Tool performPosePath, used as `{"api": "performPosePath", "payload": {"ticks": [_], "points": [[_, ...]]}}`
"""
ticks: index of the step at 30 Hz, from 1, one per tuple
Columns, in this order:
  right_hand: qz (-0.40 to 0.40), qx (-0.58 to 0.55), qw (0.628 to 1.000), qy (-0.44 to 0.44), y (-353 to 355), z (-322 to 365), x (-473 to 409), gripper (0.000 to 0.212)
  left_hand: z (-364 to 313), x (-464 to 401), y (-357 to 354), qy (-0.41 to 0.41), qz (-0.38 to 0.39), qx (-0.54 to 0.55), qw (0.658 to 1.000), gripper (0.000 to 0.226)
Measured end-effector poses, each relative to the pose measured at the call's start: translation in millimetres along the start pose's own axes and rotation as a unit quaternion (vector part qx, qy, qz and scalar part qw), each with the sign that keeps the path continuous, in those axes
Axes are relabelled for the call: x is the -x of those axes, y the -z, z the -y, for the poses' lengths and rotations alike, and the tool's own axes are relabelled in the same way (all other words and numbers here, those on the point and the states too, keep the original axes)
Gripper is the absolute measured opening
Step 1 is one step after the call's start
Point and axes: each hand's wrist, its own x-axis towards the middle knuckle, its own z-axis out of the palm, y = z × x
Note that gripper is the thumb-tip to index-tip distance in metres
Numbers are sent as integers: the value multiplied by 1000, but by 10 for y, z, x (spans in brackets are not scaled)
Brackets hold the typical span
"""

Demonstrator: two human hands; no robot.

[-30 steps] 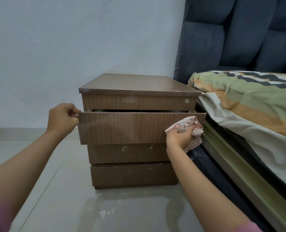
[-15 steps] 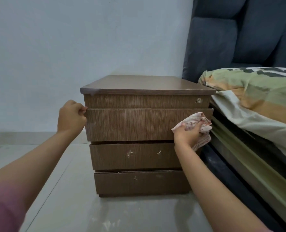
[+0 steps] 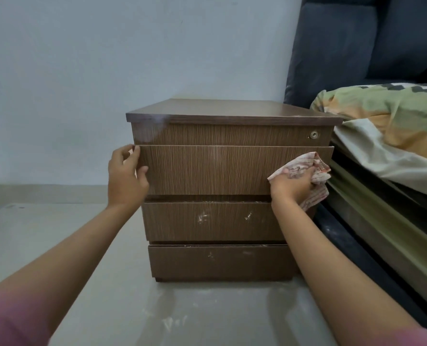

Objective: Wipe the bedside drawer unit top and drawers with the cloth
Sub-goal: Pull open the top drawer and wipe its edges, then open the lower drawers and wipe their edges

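The top drawer (image 3: 232, 169), ajar a second ago, now sits flush in the unit (image 3: 222, 191) beside the bed (image 3: 387, 136). Left hand (image 3: 126, 179) rests at its left edge, fingers loosely spread, gripping nothing. Right hand (image 3: 293, 184) holds the cloth (image 3: 307, 174) bunched against the drawer's right end, fingers clamped on it. Judgement: interior finished with; fronts remain, the scuffed middle drawer (image 3: 212, 221) included. Drawer contents hidden; right fingertips buried in cloth.

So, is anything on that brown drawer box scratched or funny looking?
Yes. The middle drawer front of the brown wood-grain drawer unit has pale scuff marks, and the bottom drawer front has a fainter one. Whether they are scratches or dirt, I cannot tell.
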Motion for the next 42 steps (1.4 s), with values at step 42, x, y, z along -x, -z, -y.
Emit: {"api": "performPosePath", "payload": {"ticks": [42], "points": [[264,204,914,230,-236,-462,1478,58,403,538,164,205,202,71,955,10]]}}
